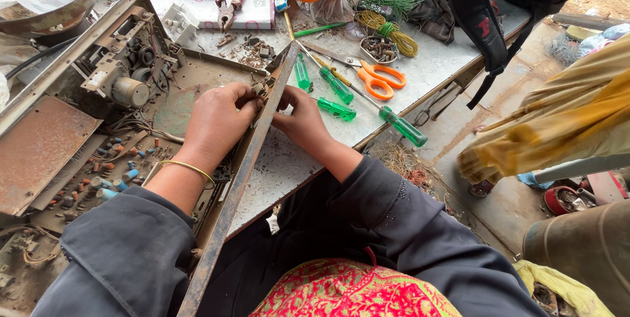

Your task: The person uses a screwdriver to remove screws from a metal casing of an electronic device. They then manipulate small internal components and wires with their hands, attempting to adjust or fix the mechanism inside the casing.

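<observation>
Both the left hand [220,120] and right hand [303,120] pinch the rusty chassis [98,113] at its front rail on the surface [426,67]; their fingertips hide the small part between them.

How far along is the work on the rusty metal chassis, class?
Done: the rusty metal chassis lies open, its circuit board with coloured parts exposed. In hand: the left hand and right hand pinch a small part at the chassis's grey metal side rail. Left: the green-handled screwdrivers lie unused; motor and wiring remain mounted.

hands [262,117] gripping rusty chassis [246,159], green screwdrivers [338,108]
</observation>
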